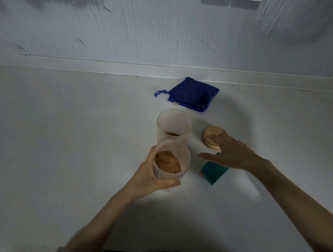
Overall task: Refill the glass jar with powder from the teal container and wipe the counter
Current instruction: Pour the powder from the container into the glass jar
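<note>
Here the left hand (149, 175) wraps its grip around a frosted container (170, 165) holding orange-brown powder (167, 162), thumb on the near side and fingers curled around the left wall. It appears raised a little off the surface (63, 139) and tipped slightly towards the camera, so its open mouth faces up and near, and its long axis runs roughly upright. Held this way, it is probably ready to be poured into the glass jar (174, 128), which stands just beyond it, upright, lidless, mouth facing straight up. Only a thin layer of brown powder shows at the jar's bottom, so the refill seems hardly begun.

The right hand (232, 155) hovers with fingers spread and straight, holding nothing, over the space between two lids. The round wooden lid (212, 135) lies flat to the right of the jar, partly under the fingertips; I cannot tell whether they touch it. The teal lid (213, 172) lies nearer, tilted on the surface with its long side running from near left to far right, partly hidden by the palm. Both lids sit aside, likely so the two mouths stay clear for pouring.

A folded blue cloth (191, 94) waits at the far side near the wall (167, 28), well apart from the jar, presumably kept for wiping afterwards.
</note>
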